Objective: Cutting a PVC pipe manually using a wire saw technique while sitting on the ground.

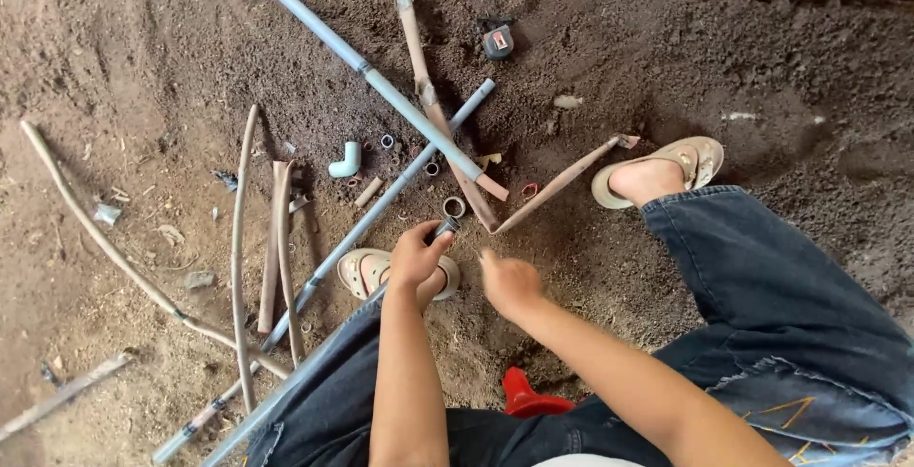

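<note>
Bare dirt ground lies littered with pipes. The left hand [416, 256] grips a grey pipe's [314, 367] end, stiff and light, best held near its tip. At three o'clock, the right hand [508, 281] is clenched, contents unclear; a loose coupling [454, 207] lies at twelve.

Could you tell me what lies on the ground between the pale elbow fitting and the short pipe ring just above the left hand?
In the head view, between the elbow fitting and the pipe ring, a small tan pipe offcut lies on the soil, and a long grey pipe crosses diagonally.

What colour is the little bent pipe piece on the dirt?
Pale blue-white elbow fitting, in the head view.
</note>
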